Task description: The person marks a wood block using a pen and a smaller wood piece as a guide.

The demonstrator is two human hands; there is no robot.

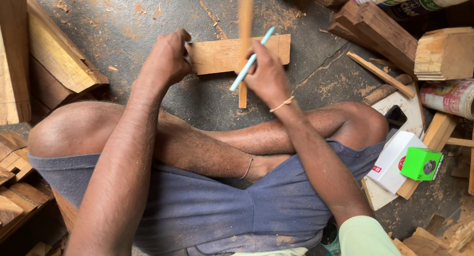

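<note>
Two hands are working a flat wooden board (232,53) lying on the floor (123,24): left hand (168,58) is pressing its end, fingers curled; right hand (266,76) is gripping a light-blue pen (249,63) and thin wooden stick (244,24) across it.

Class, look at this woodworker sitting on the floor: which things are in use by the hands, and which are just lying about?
In use:
left hand on the flat board
right hand holding the pen and the thin strip

Lying about:
green block
white box
wood stack
loose stick
phone
</note>
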